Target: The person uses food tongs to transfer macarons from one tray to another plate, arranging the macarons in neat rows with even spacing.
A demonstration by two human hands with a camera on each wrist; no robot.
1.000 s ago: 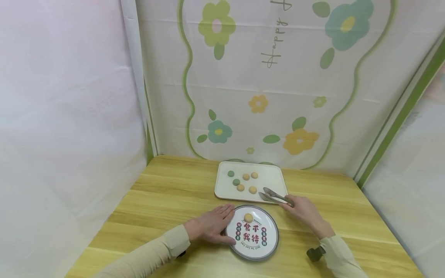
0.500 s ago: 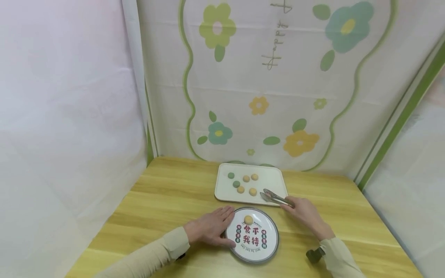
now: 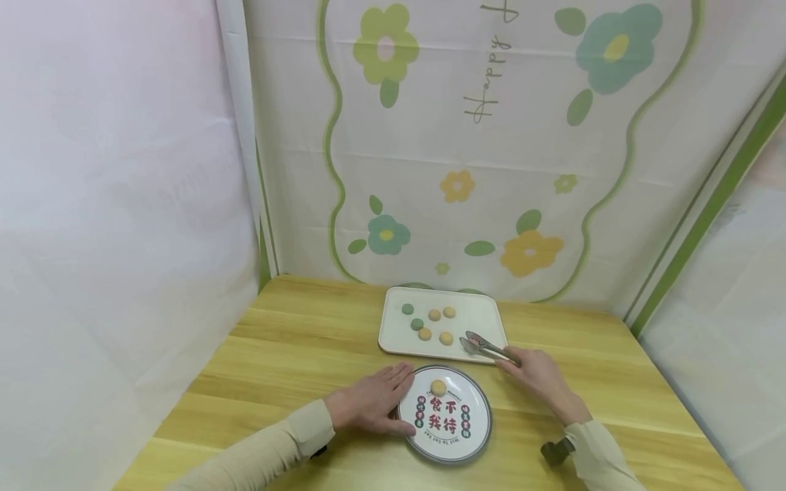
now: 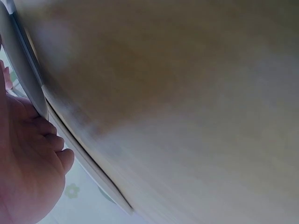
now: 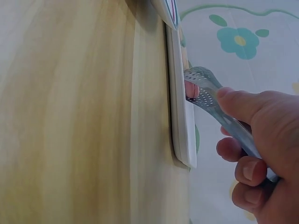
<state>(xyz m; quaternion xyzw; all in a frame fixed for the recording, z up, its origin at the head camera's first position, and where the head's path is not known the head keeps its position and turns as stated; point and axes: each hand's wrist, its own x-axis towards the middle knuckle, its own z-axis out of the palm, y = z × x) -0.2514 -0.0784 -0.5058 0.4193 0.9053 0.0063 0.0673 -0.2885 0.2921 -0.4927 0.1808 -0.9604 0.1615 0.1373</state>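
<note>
My left hand (image 3: 379, 400) rests with straight fingers against the left rim of a round white plate (image 3: 451, 447) with red characters and a grey edge, thumb over the rim. A yellow macaron-like round (image 3: 438, 388) lies on the plate's far part. My right hand (image 3: 540, 380) grips metal tongs (image 3: 494, 349), whose perforated heads reach over the near right corner of a white tray (image 3: 396, 341). Between those heads, in the right wrist view, shows a pinkish round piece (image 5: 190, 88). Several tan rounds (image 3: 446, 338) and two green rounds (image 3: 417, 324) lie on the tray.
The wooden table (image 3: 295, 334) runs back to a flowered cloth (image 3: 424, 136), with the tray close to it. White cloth walls (image 3: 123, 204) stand at the left and right. The tray lies just beyond the plate.
The tong heads stand slightly closer together than a second ago. Both hands, the plate and the tray keep their places; the head view has shifted slightly.
</note>
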